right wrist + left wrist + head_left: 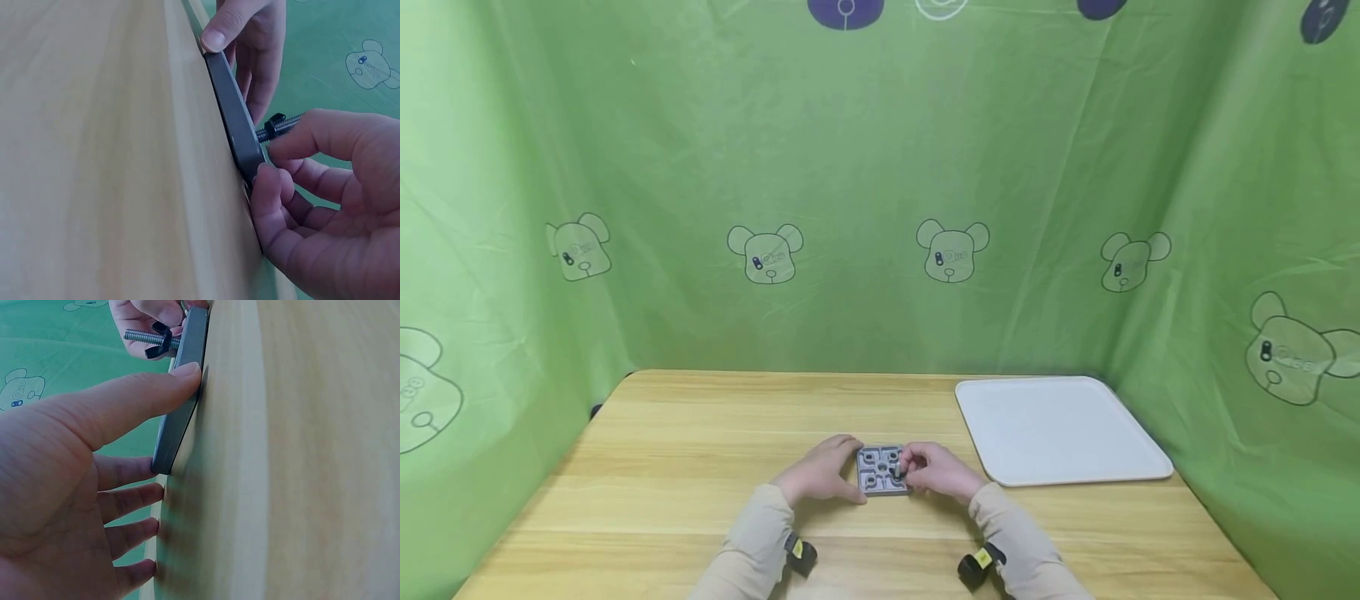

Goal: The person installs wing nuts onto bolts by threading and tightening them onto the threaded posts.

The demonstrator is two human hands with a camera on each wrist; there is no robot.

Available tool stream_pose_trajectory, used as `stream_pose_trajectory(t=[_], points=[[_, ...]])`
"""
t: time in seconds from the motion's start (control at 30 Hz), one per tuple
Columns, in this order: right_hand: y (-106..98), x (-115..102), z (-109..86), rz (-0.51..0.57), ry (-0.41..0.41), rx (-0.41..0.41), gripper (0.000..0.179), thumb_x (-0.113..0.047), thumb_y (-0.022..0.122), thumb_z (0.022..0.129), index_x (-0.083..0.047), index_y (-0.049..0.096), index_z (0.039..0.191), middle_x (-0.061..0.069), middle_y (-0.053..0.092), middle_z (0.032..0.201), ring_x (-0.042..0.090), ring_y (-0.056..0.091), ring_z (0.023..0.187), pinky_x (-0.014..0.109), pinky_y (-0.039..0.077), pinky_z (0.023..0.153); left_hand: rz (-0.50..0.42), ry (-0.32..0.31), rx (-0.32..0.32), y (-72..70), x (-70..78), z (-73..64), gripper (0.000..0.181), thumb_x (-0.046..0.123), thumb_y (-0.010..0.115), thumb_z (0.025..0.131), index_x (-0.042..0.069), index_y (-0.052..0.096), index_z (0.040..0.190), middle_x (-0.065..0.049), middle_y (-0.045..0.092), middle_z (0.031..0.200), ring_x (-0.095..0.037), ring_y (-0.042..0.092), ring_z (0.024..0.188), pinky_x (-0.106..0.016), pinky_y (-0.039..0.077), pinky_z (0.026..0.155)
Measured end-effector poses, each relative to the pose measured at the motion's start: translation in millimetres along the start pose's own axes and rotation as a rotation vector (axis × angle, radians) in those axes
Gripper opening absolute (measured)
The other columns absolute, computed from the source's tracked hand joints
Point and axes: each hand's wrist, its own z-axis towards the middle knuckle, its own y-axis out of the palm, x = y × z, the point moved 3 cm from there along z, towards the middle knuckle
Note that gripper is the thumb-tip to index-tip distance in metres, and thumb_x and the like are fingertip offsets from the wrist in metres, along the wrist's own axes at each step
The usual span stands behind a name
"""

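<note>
A grey square plate [872, 471] with round sockets and raised ribs lies on the wooden table between the two hands. My left hand [822, 475] holds its left side, the thumb against the near edge and the forefinger at the far side. A threaded bolt [139, 337] stands up from the plate's right part, carrying a black wing nut [164, 342] low on its thread. With curled fingers, my right hand [943, 472] pinches at the wing nut; in the right wrist view the fingers partly cover the bolt. Some right fingertips rest by the plate's edge.
A white tray [1063, 429] lies at the table's right back. The light wooden table [700, 433] is enclosed by green curtains [865, 150] at the back and sides. Each forearm wears a black wrist camera.
</note>
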Motion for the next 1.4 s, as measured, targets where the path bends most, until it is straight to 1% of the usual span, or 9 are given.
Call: stream_pose_trajectory(t=[0.1, 0.27, 0.47, 0.63, 0.97, 1.27, 1.4], points=[[-1.1, 1.8, 0.6, 0.008, -0.008, -0.005, 0.019, 0.004, 0.057, 0.072, 0.003, 0.058, 0.091, 0.004, 0.054, 0.08, 0.014, 0.051, 0.071, 0.019, 0.048, 0.055, -0.001, -0.001, 0.0, 0.4, -0.5, 0.2, 0.09, 0.037, 0.085, 0.067, 0.0, 0.046, 0.139, -0.016, 0.049, 0.143, -0.034, 0.046, 0.134, -0.05, 0.037, 0.116], [-1.9, 2.7, 0.9, 0.027, -0.002, -0.001, 0.014, 0.003, 0.056, 0.077, 0.003, 0.059, 0.091, 0.005, 0.055, 0.08, 0.014, 0.052, 0.068, 0.019, 0.05, 0.056, 0.0, -0.001, 0.0, 1.0, -1.2, 0.7, 0.091, 0.037, 0.085, 0.067, 0.0, 0.046, 0.14, -0.016, 0.049, 0.143, -0.034, 0.046, 0.134, -0.049, 0.037, 0.116], [-1.9, 1.9, 0.3, 0.04, -0.002, -0.01, 0.018, 0.001, 0.063, 0.076, 0.004, 0.059, 0.093, 0.0, 0.054, 0.077, 0.013, 0.051, 0.066, 0.018, 0.048, 0.054, -0.001, 0.0, 0.0, 1.2, -1.5, 0.8, 0.09, 0.037, 0.085, 0.067, 0.0, 0.046, 0.14, -0.016, 0.05, 0.143, -0.033, 0.047, 0.133, -0.049, 0.037, 0.116], [-1.7, 2.2, 1.3, 0.036, 0.008, -0.007, 0.021, -0.003, 0.069, 0.075, 0.002, 0.06, 0.094, 0.001, 0.053, 0.078, 0.013, 0.052, 0.068, 0.018, 0.048, 0.055, 0.0, -0.002, -0.003, 1.0, -1.4, 0.4, 0.09, 0.038, 0.085, 0.067, 0.0, 0.046, 0.14, -0.016, 0.049, 0.143, -0.034, 0.046, 0.134, -0.049, 0.037, 0.116], [0.6, 4.2, 3.5, 0.017, 0.012, 0.018, 0.02, -0.004, 0.072, 0.075, 0.0, 0.062, 0.092, 0.0, 0.051, 0.077, 0.013, 0.05, 0.07, 0.018, 0.05, 0.054, -0.003, -0.013, -0.007, 1.3, -2.1, 0.5, 0.091, 0.038, 0.084, 0.068, 0.0, 0.045, 0.141, -0.016, 0.048, 0.145, -0.034, 0.045, 0.135, -0.05, 0.036, 0.117], [3.3, -0.8, 1.2, 0.002, 0.027, 0.062, 0.02, -0.007, 0.076, 0.075, -0.002, 0.059, 0.086, -0.001, 0.052, 0.073, 0.012, 0.05, 0.064, 0.02, 0.049, 0.053, -0.002, -0.014, -0.011, 0.2, -0.5, -1.0, 0.091, 0.038, 0.084, 0.068, 0.0, 0.045, 0.141, -0.017, 0.046, 0.146, -0.035, 0.044, 0.136, -0.051, 0.035, 0.117], [3.8, -3.0, 0.0, 0.008, 0.031, 0.067, 0.021, -0.007, 0.076, 0.074, -0.002, 0.058, 0.084, -0.001, 0.052, 0.073, 0.012, 0.05, 0.064, 0.021, 0.049, 0.053, -0.007, -0.016, -0.012, 0.0, 0.5, -1.5, 0.091, 0.037, 0.084, 0.068, 0.0, 0.045, 0.141, -0.018, 0.046, 0.146, -0.035, 0.043, 0.136, -0.051, 0.035, 0.117]])
